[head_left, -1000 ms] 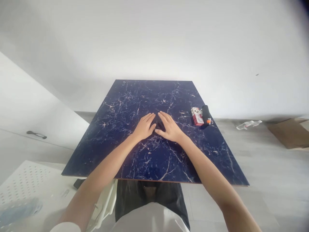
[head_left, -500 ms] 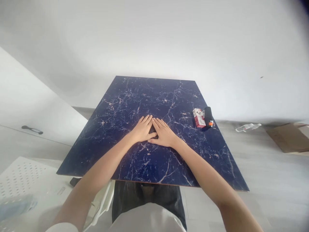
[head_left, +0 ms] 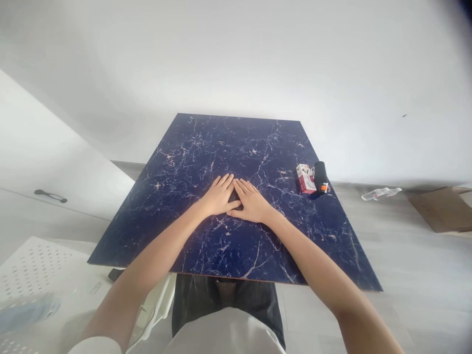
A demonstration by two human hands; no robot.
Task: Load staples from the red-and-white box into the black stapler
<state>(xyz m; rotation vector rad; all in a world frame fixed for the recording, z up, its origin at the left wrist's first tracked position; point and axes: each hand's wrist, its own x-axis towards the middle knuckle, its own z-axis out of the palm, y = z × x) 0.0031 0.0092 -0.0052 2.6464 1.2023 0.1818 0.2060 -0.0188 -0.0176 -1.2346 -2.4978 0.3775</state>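
My left hand (head_left: 219, 196) lies flat, palm down, on the dark blue marble-patterned table (head_left: 236, 255). Beside it my right hand (head_left: 252, 202) rests flat too, its fingers stretched out. The index fingertips and thumbs of both hands meet or nearly meet, framing a small dark gap of tabletop. Neither hand holds anything. To the right stand a small red and white box (head_left: 306, 179) and a black cylindrical object (head_left: 320, 177) with an orange patch, both away from my hands.
A white wall rises behind the table. On the floor at right lie a clear plastic bottle (head_left: 381, 193) and a cardboard box (head_left: 442, 209). A white cabinet with a dark handle (head_left: 50, 196) is at left, above a white perforated surface (head_left: 35, 265).
The view has shifted very slightly. Both hands stay in the same place on the table.
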